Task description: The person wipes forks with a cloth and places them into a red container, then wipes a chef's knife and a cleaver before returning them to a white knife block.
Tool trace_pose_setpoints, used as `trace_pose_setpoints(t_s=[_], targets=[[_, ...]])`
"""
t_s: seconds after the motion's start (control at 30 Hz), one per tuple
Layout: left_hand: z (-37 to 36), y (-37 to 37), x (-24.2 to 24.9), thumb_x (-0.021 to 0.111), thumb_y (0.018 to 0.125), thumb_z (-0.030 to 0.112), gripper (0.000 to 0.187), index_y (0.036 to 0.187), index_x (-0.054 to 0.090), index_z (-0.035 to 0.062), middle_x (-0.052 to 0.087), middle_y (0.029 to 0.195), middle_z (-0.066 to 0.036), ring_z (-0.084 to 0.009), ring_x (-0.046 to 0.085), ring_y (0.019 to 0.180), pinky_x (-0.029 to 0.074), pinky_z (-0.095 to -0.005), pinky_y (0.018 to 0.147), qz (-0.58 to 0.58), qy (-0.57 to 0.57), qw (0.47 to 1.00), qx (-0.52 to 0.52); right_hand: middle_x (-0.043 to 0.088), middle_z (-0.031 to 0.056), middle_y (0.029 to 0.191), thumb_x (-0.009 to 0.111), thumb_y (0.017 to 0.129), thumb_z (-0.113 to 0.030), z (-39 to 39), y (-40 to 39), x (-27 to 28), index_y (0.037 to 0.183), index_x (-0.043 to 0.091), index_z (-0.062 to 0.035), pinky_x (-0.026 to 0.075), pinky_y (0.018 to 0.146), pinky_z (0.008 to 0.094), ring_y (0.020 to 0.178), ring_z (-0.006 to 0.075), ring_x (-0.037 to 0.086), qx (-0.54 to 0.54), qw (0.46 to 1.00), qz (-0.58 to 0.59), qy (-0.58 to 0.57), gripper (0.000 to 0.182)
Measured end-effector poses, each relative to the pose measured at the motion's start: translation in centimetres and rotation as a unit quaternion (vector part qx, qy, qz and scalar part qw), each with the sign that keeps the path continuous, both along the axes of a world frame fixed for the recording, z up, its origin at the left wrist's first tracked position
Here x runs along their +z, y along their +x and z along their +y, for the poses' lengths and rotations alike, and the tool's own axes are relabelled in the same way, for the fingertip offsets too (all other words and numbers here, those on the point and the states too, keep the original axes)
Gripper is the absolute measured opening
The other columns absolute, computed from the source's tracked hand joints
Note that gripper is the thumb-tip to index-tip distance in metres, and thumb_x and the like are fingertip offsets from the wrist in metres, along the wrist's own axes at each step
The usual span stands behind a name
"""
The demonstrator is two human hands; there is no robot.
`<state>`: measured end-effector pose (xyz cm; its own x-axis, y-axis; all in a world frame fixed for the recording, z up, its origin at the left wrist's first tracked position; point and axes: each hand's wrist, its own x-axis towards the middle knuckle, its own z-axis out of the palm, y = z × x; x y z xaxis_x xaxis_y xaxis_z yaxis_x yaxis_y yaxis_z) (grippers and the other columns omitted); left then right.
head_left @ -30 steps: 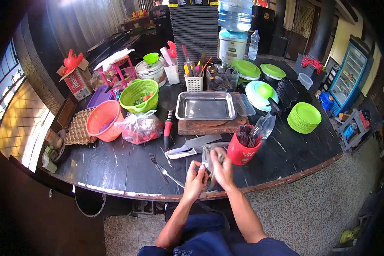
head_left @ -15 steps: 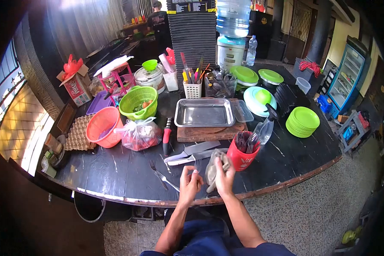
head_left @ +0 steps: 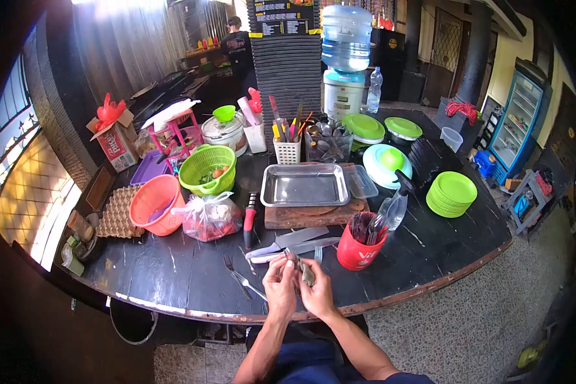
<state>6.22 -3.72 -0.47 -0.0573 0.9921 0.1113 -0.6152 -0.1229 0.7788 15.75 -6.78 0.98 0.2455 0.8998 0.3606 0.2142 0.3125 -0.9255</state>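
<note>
Both of my hands are close together over the front edge of the black table. My left hand [head_left: 279, 288] is closed, its fingertips pinching a fork whose metal tip [head_left: 289, 254] shows above them. My right hand [head_left: 315, 296] grips a crumpled grey cloth [head_left: 308, 275] against it, which covers part of the fork. Just past the right hand, the tines of another fork [head_left: 318, 254] show. To the left lie two crossed forks [head_left: 240, 275]. Beyond my hands are two knives [head_left: 301, 238] with pale handles. A red cup [head_left: 360, 251] packed with dark-handled cutlery stands to the right.
A steel tray [head_left: 305, 185] rests on a wooden board [head_left: 288, 219]. On the left are a red knife sharpener [head_left: 249, 221], a tied plastic bag [head_left: 212, 219], and coral and green baskets [head_left: 208, 168]. Green plates [head_left: 451, 194] are stacked at right. A person [head_left: 237, 48] stands far back.
My hands have come together; the right hand moved left with the cloth, now bunched around the fork in my left hand. The view has shifted slightly.
</note>
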Motion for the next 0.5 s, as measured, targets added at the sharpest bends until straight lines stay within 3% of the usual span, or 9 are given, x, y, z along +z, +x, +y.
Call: trace_pose_setpoints(t_s=[0.1, 0.17, 0.23, 0.3, 0.33, 0.43, 0.47, 0.5], targets=[[0.5, -0.3, 0.4, 0.065, 0.1, 0.002, 0.013, 0.112, 0.069, -0.0001, 0.072, 0.11, -0.008, -0.0139, 0.066, 0.101, 0.055, -0.0283, 0.089, -0.034, -0.017, 0.999, 0.008, 0.074, 0.0212, 0.103, 0.069, 0.089, 0.001, -0.6, -0.1, -0.6, 0.125, 0.06, -0.0021, 0.058, 0.081, 0.0375, 0.102, 0.0287, 0.075, 0.028, 0.999, -0.021, -0.018, 0.037], [0.9, -0.4, 0.3, 0.068, 0.1, 0.004, 0.012, 0.112, 0.07, 0.002, 0.068, 0.106, -0.002, -0.0091, 0.065, 0.092, 0.053, -0.0223, 0.073, -0.044, -0.04, 0.998, 0.016, 0.072, 0.0148, 0.091, 0.071, 0.093, -0.003, -0.8, -0.4, -0.8, 0.122, 0.061, -0.0017, 0.055, 0.075, 0.0328, 0.087, 0.0169, 0.071, 0.029, 0.999, -0.016, -0.014, 0.031], [1.0, -0.8, 0.6, 0.069, 0.099, 0.006, 0.013, 0.112, 0.069, 0.0032, 0.07, 0.098, -0.002, -0.0091, 0.065, 0.087, 0.054, -0.0227, 0.074, -0.035, -0.044, 0.998, 0.017, 0.072, 0.0152, 0.09, 0.073, 0.092, -0.004, -0.9, -0.1, -0.5, 0.12, 0.061, -0.0014, 0.055, 0.074, 0.0331, 0.087, 0.0169, 0.072, 0.025, 0.999, -0.016, -0.015, 0.03], [1.2, -1.4, 0.8, 0.07, 0.099, 0.009, 0.012, 0.11, 0.069, 0.0035, 0.07, 0.099, -0.002, -0.0097, 0.065, 0.085, 0.055, -0.0244, 0.075, -0.054, -0.083, 0.995, 0.012, 0.073, 0.0212, 0.102, 0.074, 0.089, -0.004, -1.4, 0.2, -0.7, 0.121, 0.062, -0.0016, 0.057, 0.082, 0.0392, 0.099, 0.0314, 0.075, 0.07, 0.995, -0.054, -0.053, 0.035], [1.8, -1.4, 0.7, 0.069, 0.1, 0.009, 0.01, 0.108, 0.07, 0.0038, 0.07, 0.097, -0.002, -0.011, 0.066, 0.083, 0.057, -0.0271, 0.074, -0.048, -0.068, 0.995, 0.05, 0.072, 0.021, 0.104, 0.075, 0.089, -0.006, -1.6, 0.2, -0.6, 0.12, 0.063, -0.0009, 0.056, 0.082, 0.0395, 0.098, 0.0338, 0.074, 0.086, 0.994, -0.048, -0.056, 0.034], [2.2, -2.1, 3.2, 0.062, 0.105, 0.016, 0.012, 0.114, 0.06, 0.0083, 0.063, 0.08, -0.002, -0.0109, 0.061, 0.069, 0.056, -0.0325, 0.065, -0.082, -0.082, 0.991, 0.061, 0.072, 0.0211, 0.105, 0.075, 0.088, -0.006, -2.1, 0.4, -1.2, 0.119, 0.064, -0.0008, 0.056, 0.082, 0.039, 0.098, 0.0333, 0.074, 0.121, 0.987, -0.081, -0.061, 0.033], [2.4, -2.7, 3.0, 0.058, 0.108, 0.021, 0.012, 0.115, 0.055, 0.0121, 0.058, 0.072, -0.002, -0.0086, 0.052, 0.057, 0.046, -0.0281, 0.05, -0.087, -0.078, 0.992, 0.052, 0.071, 0.0188, 0.104, 0.075, 0.09, -0.007, -2.2, 0.3, -1.1, 0.121, 0.065, -0.0012, 0.056, 0.082, 0.0381, 0.098, 0.0308, 0.073, 0.107, 0.99, -0.081, -0.04, 0.033], [2.5, -3.1, 2.9, 0.058, 0.108, 0.021, 0.012, 0.115, 0.055, 0.0121, 0.058, 0.072, -0.002, -0.0086, 0.052, 0.057, 0.046, -0.0281, 0.05, -0.087, -0.076, 0.992, 0.054, 0.071, 0.0188, 0.104, 0.075, 0.09, -0.007, -2.1, 0.3, -0.9, 0.121, 0.065, -0.0012, 0.056, 0.082, 0.0381, 0.098, 0.0308, 0.073, 0.108, 0.99, -0.081, -0.039, 0.033]])
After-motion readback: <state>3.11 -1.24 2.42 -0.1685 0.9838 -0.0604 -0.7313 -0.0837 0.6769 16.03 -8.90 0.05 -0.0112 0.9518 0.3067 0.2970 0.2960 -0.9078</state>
